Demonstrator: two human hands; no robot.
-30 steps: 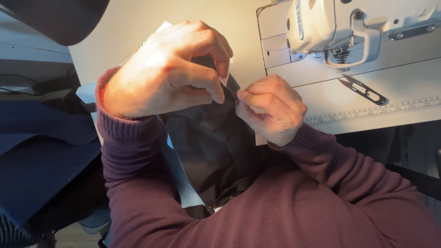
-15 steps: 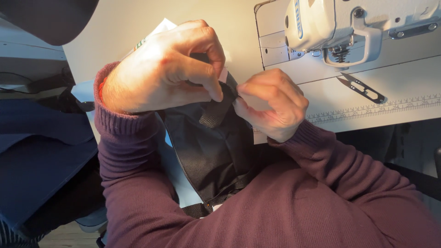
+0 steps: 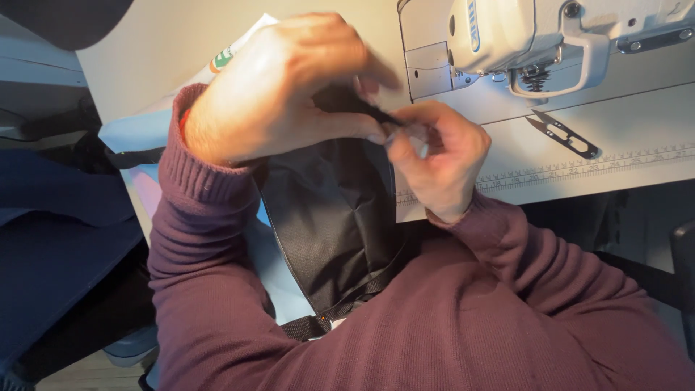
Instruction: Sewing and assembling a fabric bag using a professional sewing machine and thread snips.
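My left hand (image 3: 279, 90) pinches a narrow black strap (image 3: 351, 101) that rises from a piece of black fabric (image 3: 329, 217) hanging over the table edge toward my lap. My right hand (image 3: 438, 156) grips the other end of the same strap, fingers curled, close against the left fingertips. Both hands hover over the front edge of the white sewing table (image 3: 622, 156). Both arms wear maroon sleeves. A black webbing band (image 3: 326, 318) runs along the fabric's lower edge.
A white sewing machine (image 3: 536, 36) stands at the back right, its needle area just beyond my right hand. Thread snips (image 3: 561, 134) lie on the table by a printed ruler strip. Light blue material (image 3: 137, 130) lies at left; dark blue fabric (image 3: 51, 268) is piled far left.
Both hands have shifted slightly right and upward. The strap is now pulled out taut between the fingertips, and my right hand has turned so its fingers face the left hand.
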